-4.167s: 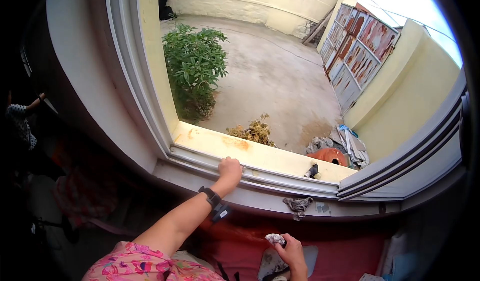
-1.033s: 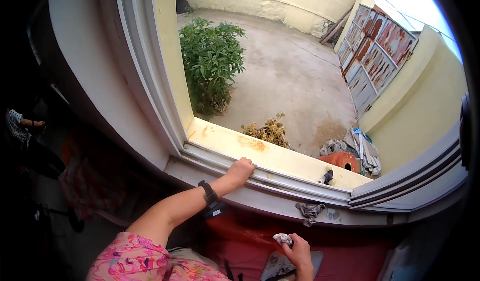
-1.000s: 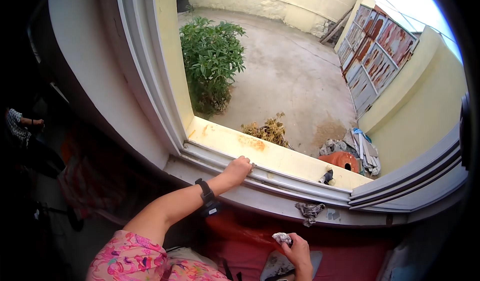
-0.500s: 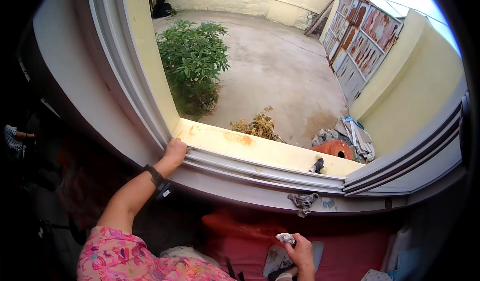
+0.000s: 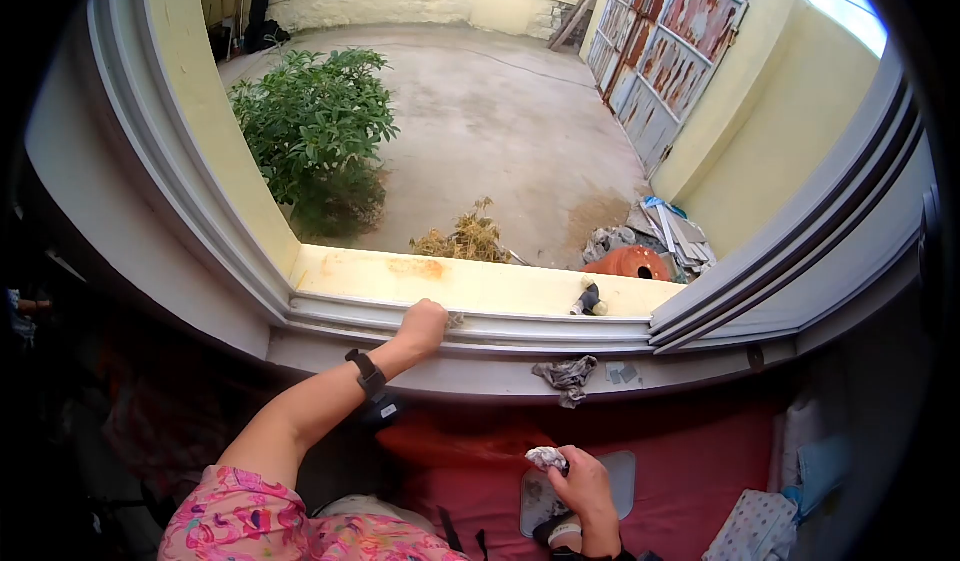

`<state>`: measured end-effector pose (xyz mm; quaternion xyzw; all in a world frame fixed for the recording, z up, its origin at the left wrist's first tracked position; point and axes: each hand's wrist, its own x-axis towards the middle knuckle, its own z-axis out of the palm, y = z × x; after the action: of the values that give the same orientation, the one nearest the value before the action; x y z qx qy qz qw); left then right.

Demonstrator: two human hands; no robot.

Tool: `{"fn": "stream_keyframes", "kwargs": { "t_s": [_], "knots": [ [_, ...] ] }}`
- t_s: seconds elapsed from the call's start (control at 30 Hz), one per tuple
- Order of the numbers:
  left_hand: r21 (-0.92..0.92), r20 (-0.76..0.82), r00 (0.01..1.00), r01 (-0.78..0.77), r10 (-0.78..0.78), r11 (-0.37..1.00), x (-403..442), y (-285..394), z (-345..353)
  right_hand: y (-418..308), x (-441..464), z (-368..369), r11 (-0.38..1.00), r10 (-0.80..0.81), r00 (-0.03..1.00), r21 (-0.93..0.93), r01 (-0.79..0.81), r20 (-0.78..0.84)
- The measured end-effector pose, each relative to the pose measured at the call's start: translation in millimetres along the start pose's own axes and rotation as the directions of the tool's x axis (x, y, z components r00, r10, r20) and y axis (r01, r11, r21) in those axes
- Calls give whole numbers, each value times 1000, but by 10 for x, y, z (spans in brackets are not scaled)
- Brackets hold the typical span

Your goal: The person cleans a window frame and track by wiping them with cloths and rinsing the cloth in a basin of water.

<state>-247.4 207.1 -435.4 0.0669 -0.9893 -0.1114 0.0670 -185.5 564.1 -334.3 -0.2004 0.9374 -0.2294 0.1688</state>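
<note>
My left hand (image 5: 425, 327) is closed and rests on the white window track (image 5: 530, 329), left of its middle. A small greyish bit shows beside its fingers, too little to name. Below the sill, my right hand (image 5: 585, 486) grips a crumpled white-and-grey cloth (image 5: 547, 458). Under that hand lies a pale tray-like panel (image 5: 622, 481) with dark smudges, partly covered by the wrist. A dirty grey rag (image 5: 567, 374) hangs over the inner sill, with small grey squares (image 5: 622, 372) to its right.
A dark object with cream ends (image 5: 590, 299) sits on the yellow outer ledge (image 5: 500, 284). Sliding panes (image 5: 800, 251) stand at the right. Red fabric (image 5: 690, 461) spreads below the sill, near a dotted cloth (image 5: 752, 527). Outside are a bush (image 5: 318, 126) and a rusty gate (image 5: 665, 61).
My left hand has slid right along the track, away from the left corner. My right hand still holds the crumpled cloth. The view has shifted slightly to the right.
</note>
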Motion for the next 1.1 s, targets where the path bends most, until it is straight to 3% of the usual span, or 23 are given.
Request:
{"fn": "stream_keyframes", "kwargs": {
  "t_s": [0.23, 0.37, 0.43, 0.63, 0.73, 0.83, 0.87, 0.9, 0.97, 1.1],
  "knots": [
    [-51, 66, 992, -108, 111, 993, 128, 100, -92, 67, -29, -38, 999, 23, 999, 31, -22, -31],
    [-206, 10, 996, -86, 90, 975, 215, 235, -219, 139, -44, -26, 999, 3, 999, 42, -2, -42],
    [-332, -11, 980, -191, 199, 924, 313, 424, -290, 156, -48, -49, 1000, -4, 999, 27, 6, -48],
    [-323, -108, 892, -448, 438, 834, 783, 1133, 39, 235, -53, -56, 998, -10, 998, 57, 14, -69],
    [-297, -96, 869, -490, 485, 820, 1023, 1490, 214, 265, -65, -68, 998, 24, 998, 51, -21, -57],
    [-306, -18, 863, -486, 505, 819, 1165, 1741, 303, 322, -73, -70, 998, 34, 999, 47, -32, -39],
    [-423, -8, 917, -365, 399, 829, 1150, 1803, 360, 324, -73, -81, 998, 26, 999, 59, -23, -42],
    [-425, -4, 913, -370, 407, 826, 1137, 1837, 442, 327, -74, -88, 997, 18, 999, 73, -14, -44],
    [-326, -76, 908, -414, 413, 850, 1122, 1846, 536, 358, -31, -100, 997, 32, 998, 66, -29, -45],
    [-232, -27, 917, -393, 398, 890, 940, 1644, 387, 328, 66, -96, 996, 45, 998, 77, -41, -50]
  ]
}}
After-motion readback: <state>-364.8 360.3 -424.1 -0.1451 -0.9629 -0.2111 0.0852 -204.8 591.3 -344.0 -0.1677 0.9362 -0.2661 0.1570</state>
